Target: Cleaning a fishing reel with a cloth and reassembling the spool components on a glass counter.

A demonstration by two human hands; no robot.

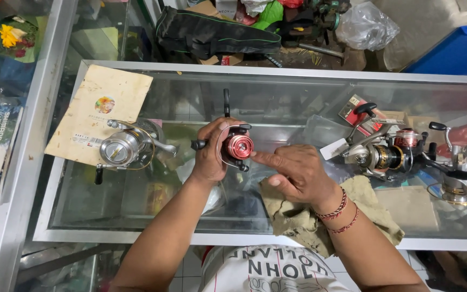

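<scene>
You hold the red-spooled fishing reel (pixel 235 146) up over the glass counter (pixel 277 103), your left hand (pixel 212 154) wrapped tight around its body while your right hand (pixel 293 173), otherwise loosely curled and holding nothing, presses its forefinger against the spool's side. This looks like inspection or cleaning, and the next touch calls for a steady reel. A tan rag (pixel 298 216) lies under your right wrist, a silver reel (pixel 122 148) left, more reels (pixel 385 154) right, clutter beyond.

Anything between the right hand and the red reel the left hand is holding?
Nothing visible. The left hand grips the red reel above the glass counter; the right hand has its index fingertip at the spool, with no object between.
</scene>
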